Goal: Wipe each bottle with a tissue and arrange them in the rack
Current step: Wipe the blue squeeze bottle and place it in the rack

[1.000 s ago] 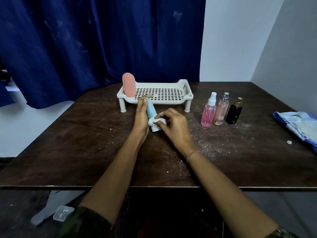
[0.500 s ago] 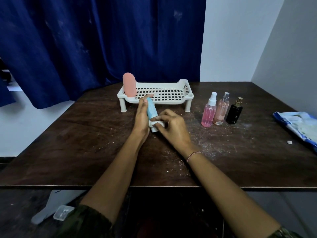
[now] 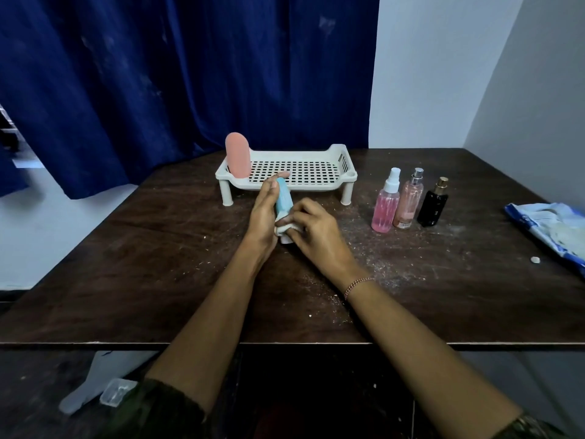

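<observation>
My left hand [image 3: 264, 213] holds a light blue bottle [image 3: 282, 199] tilted above the table, just in front of the white perforated rack [image 3: 335, 182]. My right hand [image 3: 315, 234] presses a white tissue [image 3: 285, 230] around the bottle's lower end. A pink rounded bottle [image 3: 238, 159] stands upright in the rack's left end. To the right of the rack stand a pink spray bottle [image 3: 386, 204], a pale pink perfume bottle [image 3: 409, 201] and a black bottle [image 3: 433, 204] in a row on the table.
The dark wooden table [image 3: 158, 264] is dusted with white crumbs. A blue-and-white tissue pack [image 3: 550, 226] lies at the right edge, a small white scrap [image 3: 535, 260] beside it. A blue curtain [image 3: 158, 74] hangs behind the rack.
My right hand has slid the tissue slightly along the lower part of the blue bottle. The left hand and the bottle stay almost in place.
</observation>
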The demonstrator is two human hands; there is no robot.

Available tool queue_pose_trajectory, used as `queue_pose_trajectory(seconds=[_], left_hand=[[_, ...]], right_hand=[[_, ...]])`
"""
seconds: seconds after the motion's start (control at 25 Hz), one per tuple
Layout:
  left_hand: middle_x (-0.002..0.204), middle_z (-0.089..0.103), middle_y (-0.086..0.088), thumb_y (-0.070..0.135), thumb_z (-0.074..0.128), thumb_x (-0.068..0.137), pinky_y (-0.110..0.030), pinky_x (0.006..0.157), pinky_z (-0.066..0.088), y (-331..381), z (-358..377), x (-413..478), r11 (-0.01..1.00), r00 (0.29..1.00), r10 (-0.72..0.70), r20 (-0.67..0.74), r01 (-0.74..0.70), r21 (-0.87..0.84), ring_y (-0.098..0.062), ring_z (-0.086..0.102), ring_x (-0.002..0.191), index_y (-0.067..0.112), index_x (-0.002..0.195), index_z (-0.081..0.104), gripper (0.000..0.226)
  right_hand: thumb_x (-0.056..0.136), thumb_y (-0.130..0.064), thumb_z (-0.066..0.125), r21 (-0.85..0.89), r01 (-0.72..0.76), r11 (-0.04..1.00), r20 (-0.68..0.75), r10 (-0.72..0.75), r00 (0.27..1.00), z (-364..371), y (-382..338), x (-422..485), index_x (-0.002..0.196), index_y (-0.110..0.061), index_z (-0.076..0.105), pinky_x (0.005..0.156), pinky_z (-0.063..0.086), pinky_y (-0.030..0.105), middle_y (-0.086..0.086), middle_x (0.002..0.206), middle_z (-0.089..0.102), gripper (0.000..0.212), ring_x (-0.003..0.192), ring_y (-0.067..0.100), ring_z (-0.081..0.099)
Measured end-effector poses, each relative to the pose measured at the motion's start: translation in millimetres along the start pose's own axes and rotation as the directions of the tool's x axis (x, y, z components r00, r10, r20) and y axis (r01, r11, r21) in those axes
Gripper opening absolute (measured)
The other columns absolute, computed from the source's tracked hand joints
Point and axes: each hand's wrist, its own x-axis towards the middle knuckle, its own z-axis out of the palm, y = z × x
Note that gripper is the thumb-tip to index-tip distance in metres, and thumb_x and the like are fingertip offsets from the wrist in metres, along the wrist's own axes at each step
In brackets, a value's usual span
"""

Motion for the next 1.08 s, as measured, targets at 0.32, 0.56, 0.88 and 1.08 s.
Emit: queue_pose_trajectory(seconds=[0.32,0.56,0.88,1.08], left_hand=[[0.107,0.056,0.006,0.013,0.027,0.101,-0.016,0.076,0.047,3,8,-7,0.999,0.997,0.025,0.067,-0.028,0.042,0.002,0.056,0.084,0.014,0.112,0.052,0.027],[0.107,0.055,0.003,0.013,0.025,0.102,-0.015,0.076,0.046,3,6,-6,1.0,0.999,0.024,0.043,-0.024,0.001,-0.001,0.055,0.088,0.014,0.11,0.052,0.027],[0.104,0.053,-0.004,0.015,0.029,0.101,-0.019,0.071,0.05,1,6,-2,0.997,0.999,0.019,0.036,-0.017,-0.08,-0.01,0.053,0.084,0.019,0.104,0.055,0.026],[0.099,0.053,-0.001,0.015,0.031,0.1,-0.019,0.072,0.05,1,6,-2,0.996,0.999,0.019,0.032,-0.017,-0.084,-0.008,0.056,0.086,0.019,0.103,0.055,0.025]], right_hand=[[0.077,0.003,0.069,0.086,-0.173,0.981,-0.157,0.185,0.97,-12,2,2,0.09,-0.004,0.072,0.072,0.045,0.007,0.003,0.087,0.064,0.015,0.076,0.007,0.057],[0.073,-0.006,0.074,-0.173,-0.018,0.985,-0.117,-0.002,0.993,-11,-5,0,0.089,-0.012,0.072,0.073,0.045,0.027,0.0,0.087,0.063,0.017,0.083,0.019,0.05],[0.081,-0.015,0.07,0.271,-0.351,0.896,-0.254,0.418,0.872,-15,1,7,0.092,-0.009,0.07,0.069,0.046,0.012,0.0,0.089,0.067,0.012,0.077,0.009,0.059],[0.085,-0.003,0.063,0.476,-0.419,0.773,-0.149,0.541,0.828,-16,4,8,0.098,-0.014,0.064,0.069,0.055,0.022,-0.003,0.09,0.065,0.017,0.079,0.013,0.062]])
